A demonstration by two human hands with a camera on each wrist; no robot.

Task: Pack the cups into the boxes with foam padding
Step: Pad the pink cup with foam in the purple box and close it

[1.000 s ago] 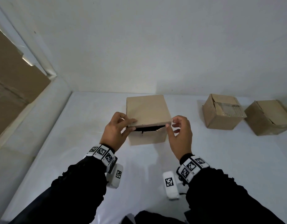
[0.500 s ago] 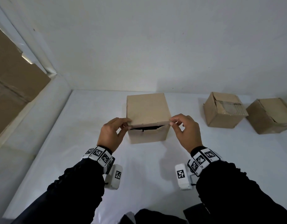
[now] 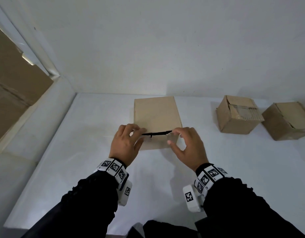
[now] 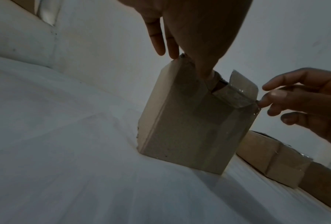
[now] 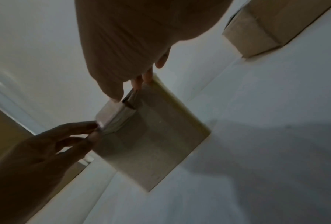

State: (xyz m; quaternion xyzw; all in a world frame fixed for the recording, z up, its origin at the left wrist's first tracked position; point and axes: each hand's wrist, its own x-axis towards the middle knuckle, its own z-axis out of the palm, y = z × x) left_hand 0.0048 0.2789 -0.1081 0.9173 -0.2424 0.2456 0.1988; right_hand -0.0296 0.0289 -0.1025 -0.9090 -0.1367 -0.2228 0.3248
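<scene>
A brown cardboard box [image 3: 157,115] stands mid-table with its lid almost down; a thin dark gap shows along the front edge. My left hand [image 3: 129,140] pinches the lid's front-left corner, fingers on top and thumb at the gap. My right hand [image 3: 184,143] holds the front-right corner, fingers on the lid and thumb against the front wall. The left wrist view shows the box [image 4: 189,128] from below, with the right hand [image 4: 287,100] pinching a taped flap. The right wrist view shows the same box [image 5: 151,144] and the left hand [image 5: 46,148] at its corner. No cup or foam is visible.
Two more cardboard boxes [image 3: 239,115] [image 3: 287,121] sit at the right along the back wall, both with flaps folded over. The white table [image 3: 79,152] spreads around the box. A white ledge and brown cardboard panel [image 3: 14,79] border the left side.
The lid has come down, so the dark gap at the front is narrower. Both hands moved forward with it, and my right thumb has spread down onto the front wall.
</scene>
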